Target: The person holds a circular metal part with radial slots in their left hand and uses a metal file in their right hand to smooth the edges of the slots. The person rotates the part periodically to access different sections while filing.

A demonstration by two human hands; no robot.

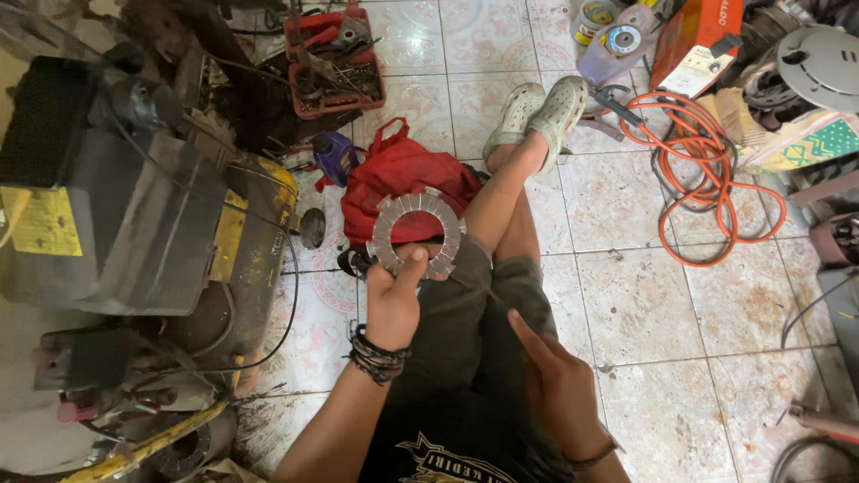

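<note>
Far left we note a grimy yellow machine (134, 224). Next, our left hand (391, 300), grip clamped on a toothed metal ring (417, 234), holds it up over the knees before a red bag (403, 174). Right hand (555, 380) rests on the thigh, grip apart, empty. An orange hose (716, 170) coils on the floor at right.

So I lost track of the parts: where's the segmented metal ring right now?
In the head view, the segmented metal ring is held up in the left hand, left of centre, in front of the red bag.
</note>
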